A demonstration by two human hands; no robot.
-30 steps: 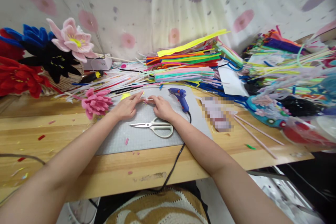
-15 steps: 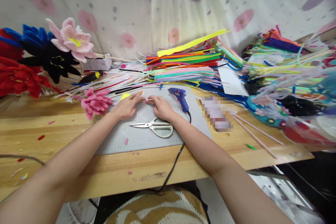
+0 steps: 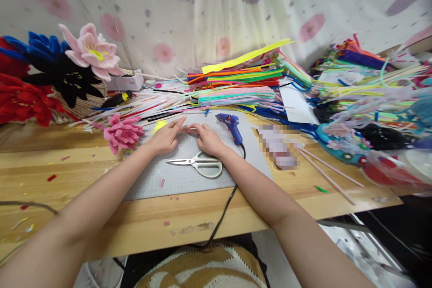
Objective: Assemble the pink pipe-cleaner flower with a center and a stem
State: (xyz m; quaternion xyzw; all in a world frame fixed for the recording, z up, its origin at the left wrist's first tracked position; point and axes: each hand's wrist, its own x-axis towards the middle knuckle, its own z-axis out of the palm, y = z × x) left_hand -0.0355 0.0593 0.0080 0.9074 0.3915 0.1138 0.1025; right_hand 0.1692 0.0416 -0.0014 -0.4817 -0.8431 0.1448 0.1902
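My left hand [image 3: 164, 137] and my right hand [image 3: 208, 139] almost meet over the grey cutting mat [image 3: 148, 189]. The left forefinger is stretched forward while its other fingers curl in. My right fingers are bent and closed towards the left hand. Something small and thin seems to be between the fingertips, too small and hidden to name. Just below the right hand lies a pair of scissors [image 3: 192, 162] with pale handles, its blades pointing left. A blue glue gun [image 3: 231, 127] rests on the mat to the right, and a yellow piece [image 3: 158, 126] lies beyond my left hand.
A pink fuzzy flower [image 3: 122, 133] lies left of the mat. Bundles of coloured pipe cleaners [image 3: 236, 81] are piled behind. The glue gun's black cord [image 3: 224, 209] crosses the table's front edge. Two pink stems [image 3: 332, 177] lie to the right; more fuzzy flowers [image 3: 64, 76] stand at the left.
The fingers have shifted slightly, and the small pinkish thing seen between them before is now mostly hidden. Scissors and glue gun stay where they were.
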